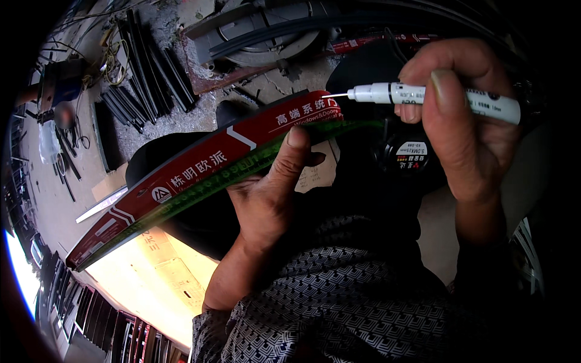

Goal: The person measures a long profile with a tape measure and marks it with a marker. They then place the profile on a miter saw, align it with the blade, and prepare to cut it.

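Black strips (147, 72) beyond red profile (213, 158)

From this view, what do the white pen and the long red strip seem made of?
White pen: likely hard plastic; its smooth barrel looks slightly glossy.
Long red strip: its smooth, printed face suggests satin plastic film; the core beneath could be metal or plastic.

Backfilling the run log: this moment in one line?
left hand: gripping long red-faced strip, green tape blade alongside | right hand: holding slim white pen, tip near strip's right end | nearby: round black tape measure
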`<state>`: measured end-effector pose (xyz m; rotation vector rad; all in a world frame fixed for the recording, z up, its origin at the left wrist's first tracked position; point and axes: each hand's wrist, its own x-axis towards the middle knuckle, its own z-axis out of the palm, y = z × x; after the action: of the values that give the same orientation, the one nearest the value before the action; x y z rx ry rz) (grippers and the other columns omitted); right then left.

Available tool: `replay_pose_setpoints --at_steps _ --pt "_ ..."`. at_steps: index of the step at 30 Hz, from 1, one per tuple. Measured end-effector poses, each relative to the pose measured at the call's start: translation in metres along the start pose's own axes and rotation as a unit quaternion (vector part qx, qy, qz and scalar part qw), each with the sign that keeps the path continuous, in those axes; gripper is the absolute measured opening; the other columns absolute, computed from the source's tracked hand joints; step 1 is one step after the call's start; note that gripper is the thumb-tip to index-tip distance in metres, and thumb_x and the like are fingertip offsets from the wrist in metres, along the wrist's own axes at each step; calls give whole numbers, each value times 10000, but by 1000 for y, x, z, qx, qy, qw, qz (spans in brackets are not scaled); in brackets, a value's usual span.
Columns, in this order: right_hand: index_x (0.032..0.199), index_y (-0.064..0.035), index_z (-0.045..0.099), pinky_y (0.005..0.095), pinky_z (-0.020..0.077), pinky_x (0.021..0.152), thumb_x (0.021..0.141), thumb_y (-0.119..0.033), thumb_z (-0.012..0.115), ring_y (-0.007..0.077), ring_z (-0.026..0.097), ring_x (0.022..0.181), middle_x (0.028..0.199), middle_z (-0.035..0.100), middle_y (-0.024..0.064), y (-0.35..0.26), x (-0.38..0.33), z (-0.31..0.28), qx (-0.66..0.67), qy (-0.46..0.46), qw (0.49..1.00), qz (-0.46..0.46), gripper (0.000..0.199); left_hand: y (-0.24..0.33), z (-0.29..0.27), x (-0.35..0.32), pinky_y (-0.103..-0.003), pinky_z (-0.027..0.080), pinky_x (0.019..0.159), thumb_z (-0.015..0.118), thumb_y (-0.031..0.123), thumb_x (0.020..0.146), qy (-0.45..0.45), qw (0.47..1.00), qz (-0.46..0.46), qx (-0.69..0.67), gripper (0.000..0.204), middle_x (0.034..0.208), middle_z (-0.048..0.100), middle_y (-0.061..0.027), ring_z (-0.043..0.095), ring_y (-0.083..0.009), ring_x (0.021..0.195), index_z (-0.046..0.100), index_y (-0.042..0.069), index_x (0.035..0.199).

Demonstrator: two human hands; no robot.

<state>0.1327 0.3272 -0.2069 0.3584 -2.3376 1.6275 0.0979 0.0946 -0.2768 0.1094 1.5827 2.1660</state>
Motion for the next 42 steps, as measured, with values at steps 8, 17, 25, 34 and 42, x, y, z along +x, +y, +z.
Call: replay_pose_setpoints --at_steps 8,17,25,34,42 --pt "1072 58 620 213 421 534 993 -78 620 56 512 602 812 623 84 6 -14 25 -33 65 990 -118 157 1 3 0 -324 644 747 708 201 1001 -5 1000 13 -13 295 1067 754 -156 751 -230 937 688 -18 1197" --pt "1021 50 616 189 340 490 978 -26 596 -2 456 539 690 552 -6 12 -19 30 -5 95 994 -53 89 2 7 -2 -319 640 737 704 209 1006 4 1000 11 -13 305 1062 749 -159 744 -230 940 681 -30 1194" --pt "996 17 621 190 363 498 968 -40 618 2 487 555 741 597 4 11 -13 23 -16 53 998 -27 63 4 6 -5 -314 633 722 708 205 1002 7 1000 5 -17 304 1056 746 -151 738 -224 916 677 -29 1194" --pt "966 -3 637 207 409 521 960 -76 644 28 521 586 758 624 18 20 -9 18 -43 28 996 -70 74 3 7 -5 -306 628 719 712 207 999 11 1000 0 -18 302 1035 742 -136 734 -213 902 679 -26 1189" --pt "956 -6 639 205 397 510 960 -81 650 24 515 577 740 614 11 9 -15 35 -54 102 993 -36 76 5 7 -4 -308 627 714 709 243 1003 1 1000 4 -1 317 1040 750 -141 738 -218 914 688 -13 1188"
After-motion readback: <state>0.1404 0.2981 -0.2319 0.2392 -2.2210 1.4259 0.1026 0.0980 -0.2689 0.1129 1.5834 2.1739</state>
